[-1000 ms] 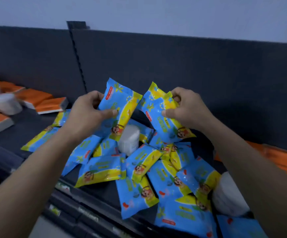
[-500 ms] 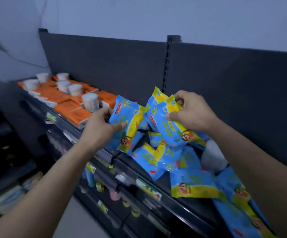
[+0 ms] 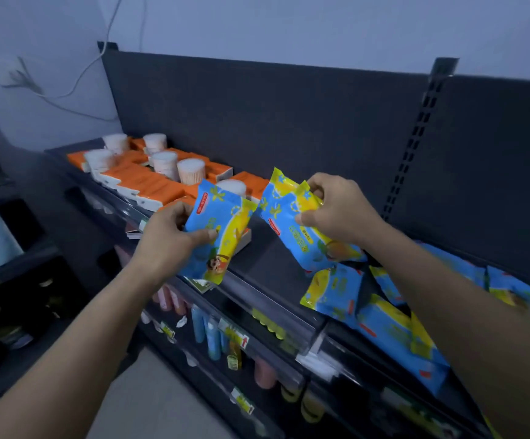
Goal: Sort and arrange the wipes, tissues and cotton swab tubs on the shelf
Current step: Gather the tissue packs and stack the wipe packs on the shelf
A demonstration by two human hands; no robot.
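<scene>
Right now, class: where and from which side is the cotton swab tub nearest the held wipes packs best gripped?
Probably round its curved wall just under the top, from the front and above: the cotton swab tub stands upright, orange tissue packs flank it, and the shelf's back panel closes the rear.

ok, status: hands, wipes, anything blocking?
Left hand holds a wipes pack. Right hand holds a second pack. Bare shelf gap below, between orange tissues and wipes pile.

Pale wall (image 3: 289,23), dark back panel (image 3: 257,115)
</scene>
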